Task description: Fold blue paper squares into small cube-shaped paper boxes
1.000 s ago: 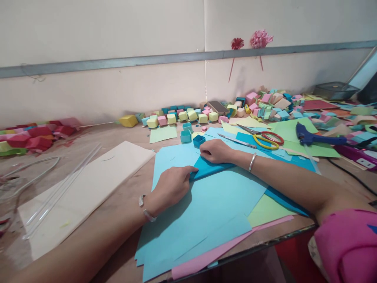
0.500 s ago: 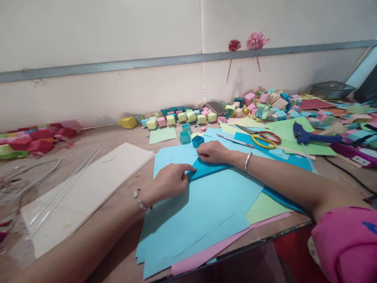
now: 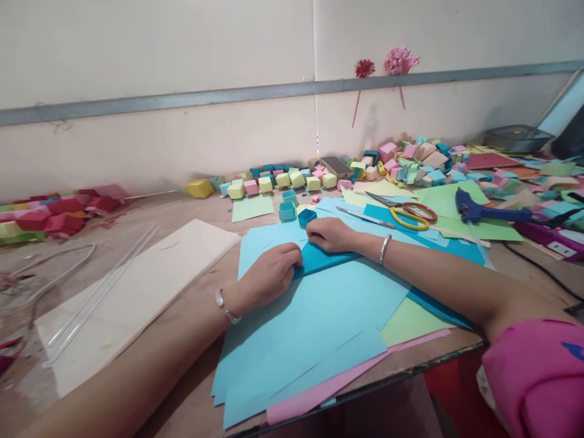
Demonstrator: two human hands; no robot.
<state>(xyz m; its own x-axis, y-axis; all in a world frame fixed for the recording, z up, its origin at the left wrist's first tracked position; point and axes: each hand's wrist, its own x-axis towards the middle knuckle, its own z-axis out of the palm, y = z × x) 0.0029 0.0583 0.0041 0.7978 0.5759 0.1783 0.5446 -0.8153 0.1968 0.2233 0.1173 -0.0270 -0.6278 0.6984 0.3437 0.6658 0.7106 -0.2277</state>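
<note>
1. Both hands press a folded strip of dark teal paper (image 3: 326, 258) flat on the light blue sheets (image 3: 319, 316) in the middle of the worktop (image 3: 191, 213).
2. The left hand (image 3: 269, 277) is curled, knuckles and fingertips bearing on the strip's near-left end; the right hand (image 3: 331, 234) lies flat, fingers together, on its far edge. Neither is clamped around it.
3. This looks like creasing a fold; the next move likely calls for running firm pressure along the edge.
4. The strip's long axis runs left to right, tilted slightly, its narrow end toward the left hand.
</note>
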